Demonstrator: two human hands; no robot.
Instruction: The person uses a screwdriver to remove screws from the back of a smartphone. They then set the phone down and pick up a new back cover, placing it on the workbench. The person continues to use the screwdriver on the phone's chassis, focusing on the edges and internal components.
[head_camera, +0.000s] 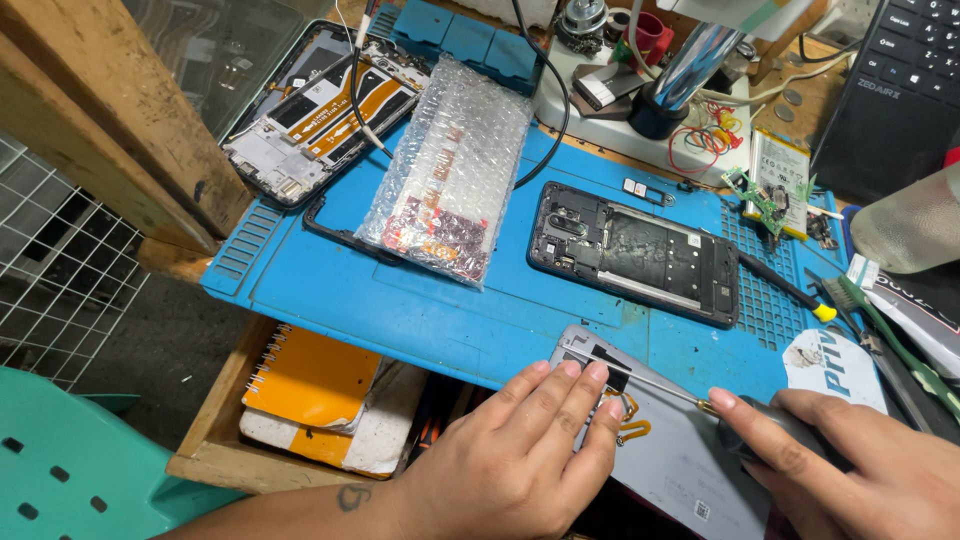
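Left hand (520, 455) flat, fingers pinning grey phone panel (660, 440) at blue mat (420, 310) front edge. Right hand (850, 470) gripping screwdriver (690, 395), tip on panel. Orange notebook (310, 380) sitting in open drawer (215, 440) below.

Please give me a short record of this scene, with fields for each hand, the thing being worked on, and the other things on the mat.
left hand: left hand presses flat on the grey phone panel
right hand: right hand grips a screwdriver, its tip at the panel
surface: blue work mat
on the mat: open black phone body; bubble-wrapped part
upper left: opened phone frame
below the mat: orange notebook
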